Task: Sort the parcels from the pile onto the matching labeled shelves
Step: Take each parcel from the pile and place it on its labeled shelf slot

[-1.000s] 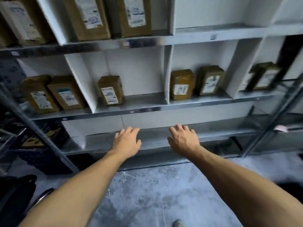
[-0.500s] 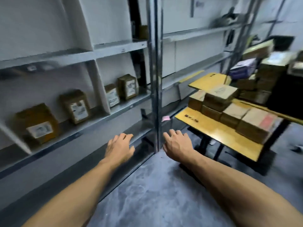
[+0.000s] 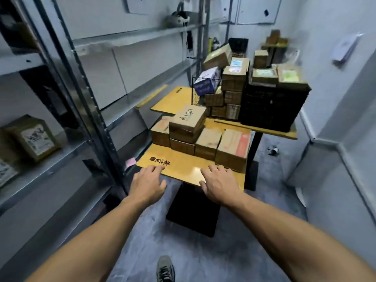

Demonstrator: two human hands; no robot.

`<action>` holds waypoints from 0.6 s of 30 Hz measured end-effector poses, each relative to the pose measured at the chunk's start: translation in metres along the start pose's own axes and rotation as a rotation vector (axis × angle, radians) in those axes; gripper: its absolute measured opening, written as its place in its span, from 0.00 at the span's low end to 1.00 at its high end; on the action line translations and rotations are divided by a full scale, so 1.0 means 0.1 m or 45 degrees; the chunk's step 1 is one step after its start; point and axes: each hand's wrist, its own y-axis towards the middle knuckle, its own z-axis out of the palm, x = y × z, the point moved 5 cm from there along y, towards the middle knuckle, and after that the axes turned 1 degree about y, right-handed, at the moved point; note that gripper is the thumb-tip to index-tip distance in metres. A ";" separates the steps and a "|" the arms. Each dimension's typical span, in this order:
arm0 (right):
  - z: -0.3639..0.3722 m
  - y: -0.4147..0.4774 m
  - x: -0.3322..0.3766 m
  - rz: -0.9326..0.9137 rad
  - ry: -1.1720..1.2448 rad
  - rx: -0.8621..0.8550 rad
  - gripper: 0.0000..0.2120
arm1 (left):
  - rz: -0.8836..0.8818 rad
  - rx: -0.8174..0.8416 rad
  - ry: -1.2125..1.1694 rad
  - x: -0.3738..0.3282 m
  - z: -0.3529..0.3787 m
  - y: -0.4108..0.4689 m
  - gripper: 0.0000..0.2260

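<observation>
Cardboard parcel (image 3: 188,119) marked "Align" tops pile (image 3: 208,142) on yellow table (image 3: 183,165); left hand (image 3: 147,184), right hand (image 3: 218,185): grip wide, empty.

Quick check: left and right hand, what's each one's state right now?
Left hand: open, fingers spread, holds nothing, at the near edge of the yellow table.
Right hand: open, fingers spread, holds nothing, at the same edge.

Dim in here, the light cool and bluish. A pale glare sits on the glossy yellow wooden tabletop (image 3: 195,171). The grey metal shelf rack (image 3: 101,129) bows and smears at the left edge; the far brown cardboard boxes (image 3: 234,80) look soft.
</observation>
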 end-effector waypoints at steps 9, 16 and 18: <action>0.22 1.46 -0.54 0.125 0.018 0.038 0.21 | 0.139 -0.054 0.002 0.05 0.23 1.86 0.23; 0.35 2.84 -0.81 0.391 0.324 0.026 0.23 | 0.171 -0.022 -0.075 0.17 0.28 3.38 0.22; 0.46 3.08 -0.87 0.487 0.473 0.051 0.24 | 0.172 0.022 -0.081 0.21 0.38 3.67 0.22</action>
